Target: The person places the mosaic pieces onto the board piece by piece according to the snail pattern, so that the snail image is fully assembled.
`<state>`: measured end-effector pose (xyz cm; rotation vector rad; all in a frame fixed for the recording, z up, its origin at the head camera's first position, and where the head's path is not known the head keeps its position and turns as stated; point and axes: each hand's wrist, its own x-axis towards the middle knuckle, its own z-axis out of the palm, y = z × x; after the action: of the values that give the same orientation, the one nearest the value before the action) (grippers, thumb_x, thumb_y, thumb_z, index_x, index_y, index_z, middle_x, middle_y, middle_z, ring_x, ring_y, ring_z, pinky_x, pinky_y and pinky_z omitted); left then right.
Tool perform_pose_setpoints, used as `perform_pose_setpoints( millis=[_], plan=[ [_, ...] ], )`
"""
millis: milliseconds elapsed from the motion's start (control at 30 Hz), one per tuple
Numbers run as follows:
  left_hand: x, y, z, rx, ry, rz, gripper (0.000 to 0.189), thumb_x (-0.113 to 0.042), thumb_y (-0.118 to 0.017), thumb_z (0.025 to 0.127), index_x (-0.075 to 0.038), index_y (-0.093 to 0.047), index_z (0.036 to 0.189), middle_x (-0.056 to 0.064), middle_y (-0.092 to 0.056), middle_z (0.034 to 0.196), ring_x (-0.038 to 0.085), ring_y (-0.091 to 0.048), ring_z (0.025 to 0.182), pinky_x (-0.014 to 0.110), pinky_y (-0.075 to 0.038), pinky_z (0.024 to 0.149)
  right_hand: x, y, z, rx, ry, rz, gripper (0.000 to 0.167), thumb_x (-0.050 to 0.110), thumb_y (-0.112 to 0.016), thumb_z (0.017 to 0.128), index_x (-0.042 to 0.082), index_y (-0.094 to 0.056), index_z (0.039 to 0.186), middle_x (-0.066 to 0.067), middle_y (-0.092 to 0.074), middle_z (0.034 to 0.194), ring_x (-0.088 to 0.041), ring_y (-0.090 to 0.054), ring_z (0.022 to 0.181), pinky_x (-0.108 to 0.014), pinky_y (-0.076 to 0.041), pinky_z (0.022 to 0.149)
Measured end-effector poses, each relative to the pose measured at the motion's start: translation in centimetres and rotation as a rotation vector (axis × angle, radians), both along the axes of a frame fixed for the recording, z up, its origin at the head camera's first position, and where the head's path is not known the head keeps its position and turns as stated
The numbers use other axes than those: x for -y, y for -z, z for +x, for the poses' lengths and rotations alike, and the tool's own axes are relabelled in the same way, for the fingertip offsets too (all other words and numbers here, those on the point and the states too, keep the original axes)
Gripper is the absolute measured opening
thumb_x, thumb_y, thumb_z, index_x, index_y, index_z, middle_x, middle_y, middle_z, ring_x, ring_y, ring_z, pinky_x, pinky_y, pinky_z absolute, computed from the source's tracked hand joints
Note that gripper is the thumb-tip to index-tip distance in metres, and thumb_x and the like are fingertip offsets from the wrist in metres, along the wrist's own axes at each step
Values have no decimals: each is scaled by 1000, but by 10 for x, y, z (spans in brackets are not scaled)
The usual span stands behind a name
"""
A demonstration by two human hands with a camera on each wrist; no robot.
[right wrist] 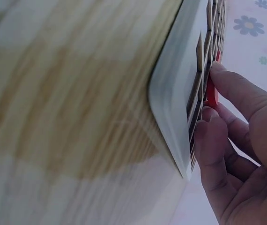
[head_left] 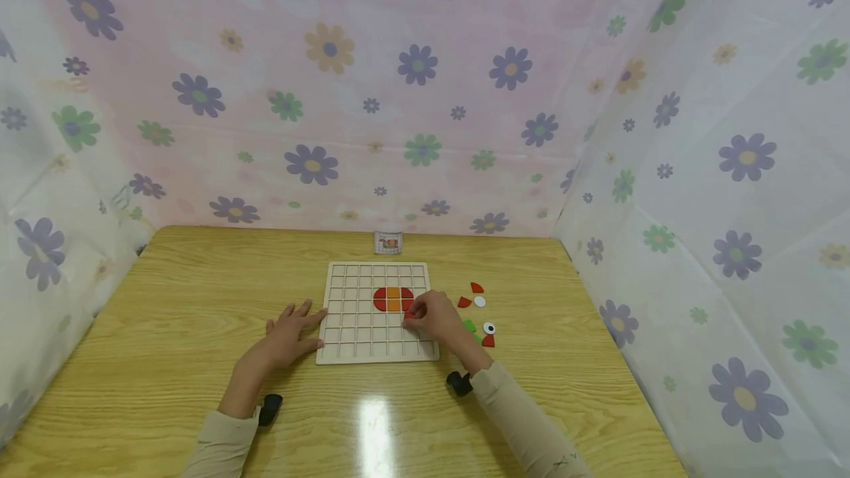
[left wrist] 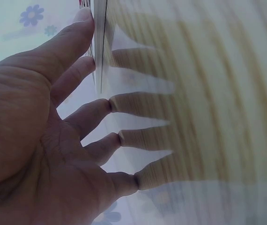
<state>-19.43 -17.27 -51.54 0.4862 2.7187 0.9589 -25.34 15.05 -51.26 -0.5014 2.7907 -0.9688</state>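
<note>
I could read no words, numbers or brand names in any of my three views. At the far side of the table (head_left: 166,301), just beyond the board (head_left: 350,308), I saw a small card (head_left: 388,243) with a printed picture in red, orange and green; any lettering on it was too small for me to make out. Near right, the beige sleeve (head_left: 524,419) bore a small green mark (head_left: 566,461), which I could not resolve into a letter. Right of the board, one white disc (head_left: 489,328) carried a black, eye-like dot.
</note>
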Motion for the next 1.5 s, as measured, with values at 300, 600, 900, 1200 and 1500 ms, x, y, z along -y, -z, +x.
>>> perform_pose_setpoints(
  millis=[300,600,900,1200,1500],
  plan=[
    [0,0,1,3,3,8,61,-22,-70,97,-1,-49,149,38,-24,158,66,-12,144,87,-11,101,-1,-1,1,12,-8,-34,13,15,-84,85,7,-75,87,2,-68,79,-8,-59,70,-25,-52,66],
    [-1,-1,1,6,-1,-4,61,-24,-70,97,-1,-49,150,37,-25,159,66,-12,144,87,-11,102,-3,3,-2,8,-34,-68,12,12,-85,84,7,-74,87,2,-68,79,-8,-59,70,-24,-52,66],
    [-1,-4,1,-1,6,0,61,-23,-70,97,-1,-49,149,38,-24,158,67,-12,143,87,-11,101,-4,2,-3,32,-55,-84,11,10,-84,84,3,-75,88,0,-70,79,-9,-61,70,-25,-53,66],
    [0,-1,0,-1,3,7,61,-23,-70,97,-1,-49,149,38,-24,159,67,-12,143,88,-11,101,-3,0,-3,60,-39,-113,12,10,-84,84,4,-75,86,-1,-70,79,-10,-61,70,-26,-53,66],
    [0,-1,0,-3,7,-1,61,-24,-70,97,-1,-49,149,38,-24,159,66,-13,143,88,-11,101,-3,-4,-1,78,-35,-107,5,7,-77,90,2,-77,91,-3,-71,81,-10,-60,70,-25,-51,64]
  ],
)
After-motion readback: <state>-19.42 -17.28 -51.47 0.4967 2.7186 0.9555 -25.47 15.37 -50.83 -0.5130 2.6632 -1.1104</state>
